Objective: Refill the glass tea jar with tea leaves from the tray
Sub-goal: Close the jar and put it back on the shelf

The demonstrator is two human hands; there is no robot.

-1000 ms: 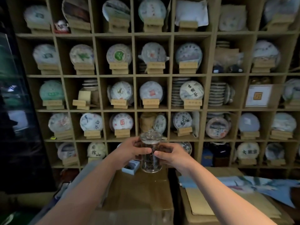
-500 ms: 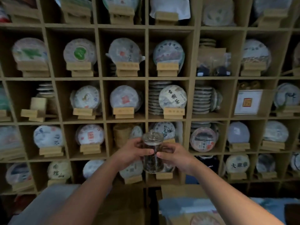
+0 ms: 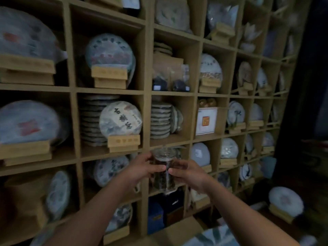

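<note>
A clear glass tea jar (image 3: 164,176) with a glass lid on top holds dark tea leaves. It stands upright in the air, inside the mouth of a shelf compartment. My left hand (image 3: 142,170) grips its left side and my right hand (image 3: 189,172) grips its right side, fingertips nearly meeting across the front. No tray is in view.
A tall wooden shelf grid (image 3: 147,93) fills the view, its compartments holding wrapped round tea cakes (image 3: 120,119) on wooden stands. Dark blue boxes (image 3: 156,215) sit in the compartment below the jar. A cardboard surface (image 3: 177,229) lies beneath my arms. Another tea cake (image 3: 285,201) stands at lower right.
Both hands have carried the jar up off the cardboard box and rightward to the shelf. The view has moved closer to the shelves and swung right.
</note>
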